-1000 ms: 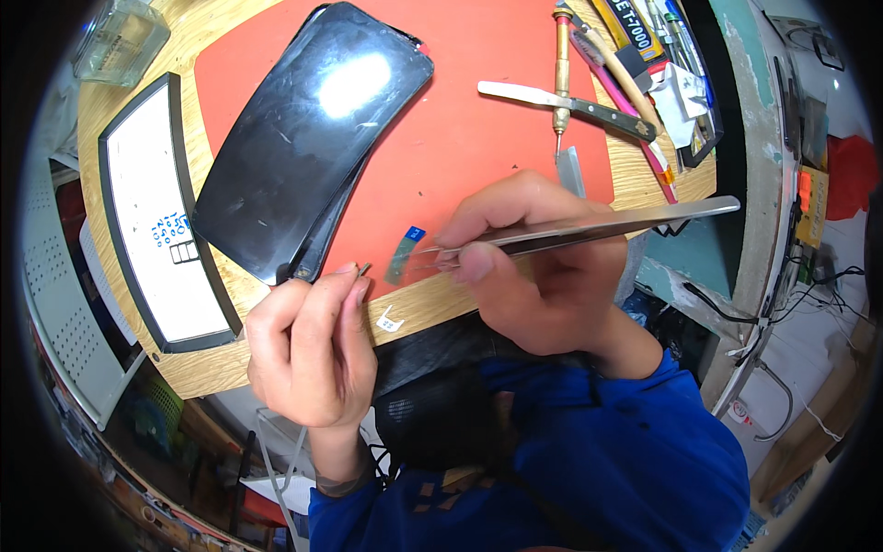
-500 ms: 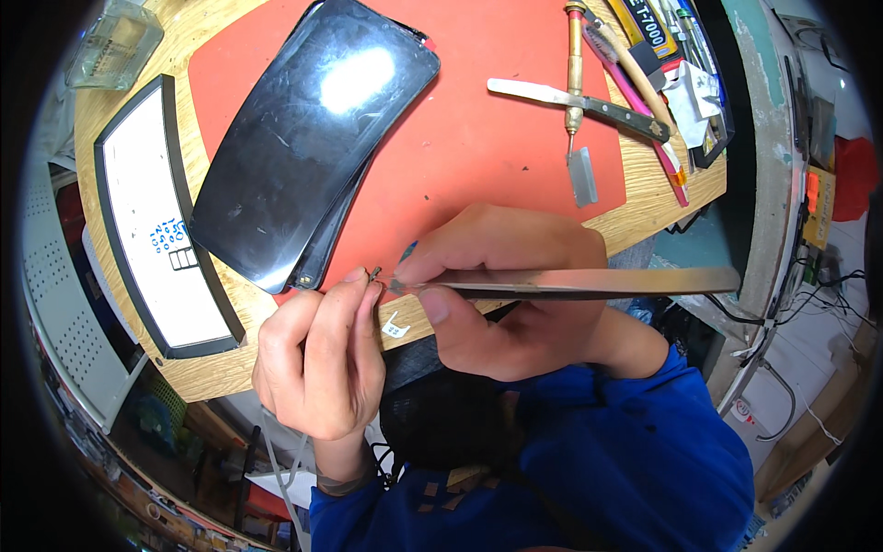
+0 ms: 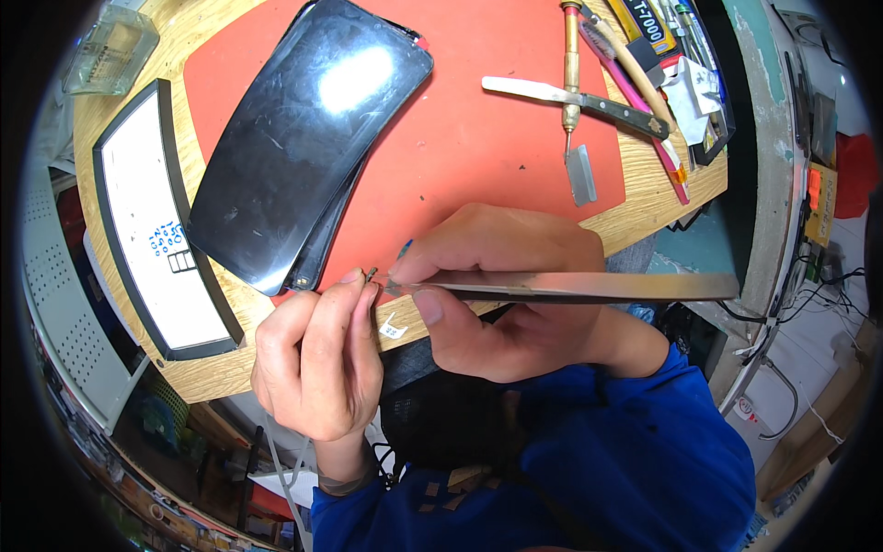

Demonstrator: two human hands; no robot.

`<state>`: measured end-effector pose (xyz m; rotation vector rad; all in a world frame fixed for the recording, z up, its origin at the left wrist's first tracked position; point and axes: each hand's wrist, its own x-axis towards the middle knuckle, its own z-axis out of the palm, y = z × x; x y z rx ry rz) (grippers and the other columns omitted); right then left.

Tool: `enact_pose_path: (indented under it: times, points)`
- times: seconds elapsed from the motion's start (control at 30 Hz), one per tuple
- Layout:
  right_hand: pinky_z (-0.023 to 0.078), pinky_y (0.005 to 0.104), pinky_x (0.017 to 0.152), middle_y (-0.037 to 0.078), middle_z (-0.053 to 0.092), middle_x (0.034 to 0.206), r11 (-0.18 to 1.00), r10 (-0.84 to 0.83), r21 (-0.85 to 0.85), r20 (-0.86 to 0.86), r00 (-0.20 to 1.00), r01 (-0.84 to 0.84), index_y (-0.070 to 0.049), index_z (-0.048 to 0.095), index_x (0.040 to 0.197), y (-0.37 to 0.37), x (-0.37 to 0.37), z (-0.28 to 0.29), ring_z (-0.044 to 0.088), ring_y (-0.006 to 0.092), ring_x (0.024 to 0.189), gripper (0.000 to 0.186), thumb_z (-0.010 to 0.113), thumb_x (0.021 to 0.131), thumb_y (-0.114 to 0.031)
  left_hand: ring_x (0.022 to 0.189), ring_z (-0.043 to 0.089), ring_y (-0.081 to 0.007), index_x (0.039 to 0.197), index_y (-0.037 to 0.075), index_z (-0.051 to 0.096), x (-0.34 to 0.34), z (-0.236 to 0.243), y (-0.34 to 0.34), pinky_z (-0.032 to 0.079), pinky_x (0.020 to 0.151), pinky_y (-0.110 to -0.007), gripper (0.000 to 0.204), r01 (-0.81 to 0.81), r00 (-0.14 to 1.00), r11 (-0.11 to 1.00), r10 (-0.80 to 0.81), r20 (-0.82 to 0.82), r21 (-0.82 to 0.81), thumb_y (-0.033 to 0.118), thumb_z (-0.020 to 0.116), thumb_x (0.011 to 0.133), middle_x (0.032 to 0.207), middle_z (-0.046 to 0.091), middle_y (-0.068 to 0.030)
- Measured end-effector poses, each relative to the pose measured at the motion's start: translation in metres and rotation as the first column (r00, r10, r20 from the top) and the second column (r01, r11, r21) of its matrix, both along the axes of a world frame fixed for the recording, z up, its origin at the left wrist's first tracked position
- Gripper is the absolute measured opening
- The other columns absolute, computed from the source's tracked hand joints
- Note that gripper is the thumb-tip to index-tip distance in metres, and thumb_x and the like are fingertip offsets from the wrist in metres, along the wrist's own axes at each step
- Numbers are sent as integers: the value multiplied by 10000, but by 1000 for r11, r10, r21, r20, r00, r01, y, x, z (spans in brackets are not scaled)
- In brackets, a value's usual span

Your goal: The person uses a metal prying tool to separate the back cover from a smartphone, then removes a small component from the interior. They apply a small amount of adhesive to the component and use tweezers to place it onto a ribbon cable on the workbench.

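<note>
A tiny dark part (image 3: 372, 274) is pinched between the thumb and fingers of my left hand (image 3: 317, 359), by the table's near edge. Too little of it shows to tell its kind. My right hand (image 3: 520, 285) grips a pair of metal tweezers (image 3: 589, 287), their rear end pointing right. The tweezer tips meet the small part, or nearly so; contact cannot be made out. Just beyond my left hand lies a glossy black phone screen panel (image 3: 294, 156), on top of another dark flat piece (image 3: 322, 248). A small white scrap (image 3: 394, 327) rests beside my left fingers.
An orange-red mat (image 3: 478, 156) covers much of the wooden table (image 3: 207, 373). At left are a black-framed white board (image 3: 161, 221) and a clear container (image 3: 115, 51). A spatula (image 3: 625, 115) crosses a brass-handled scraper (image 3: 571, 64); a tray of tools (image 3: 713, 138) stands at far right.
The whole view has shifted slightly. Both hands keep nearly the same pose, with the tweezers still at the small part.
</note>
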<state>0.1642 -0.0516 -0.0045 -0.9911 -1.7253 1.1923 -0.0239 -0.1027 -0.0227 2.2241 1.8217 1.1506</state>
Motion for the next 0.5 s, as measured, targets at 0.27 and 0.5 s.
enact_pose_path:
  times: [0.27, 0.5]
  points:
    - [586, 283, 659, 114, 753, 912, 1000, 2, 2, 22, 1000, -2, 10, 728, 1051, 0, 1, 1, 739, 172, 757, 157, 771, 902, -12, 710, 664, -220, 1004, 11, 822, 0, 1, 0, 530, 623, -322, 261, 1, 1000, 1000, 0, 12, -23, 35, 937, 771, 861, 674, -89]
    - [584, 279, 652, 109, 754, 910, 1000, -7, 10, 19, 1000, 7, 4, 730, 1053, 0, 0, 1, 738, 165, 753, 163, 774, 897, -14, 715, 671, -230, 1016, 8, 817, 0, 2, 0, 534, 629, -331, 257, 0, 1000, 999, 0, 23, -33, 22, 927, 784, 863, 680, -97]
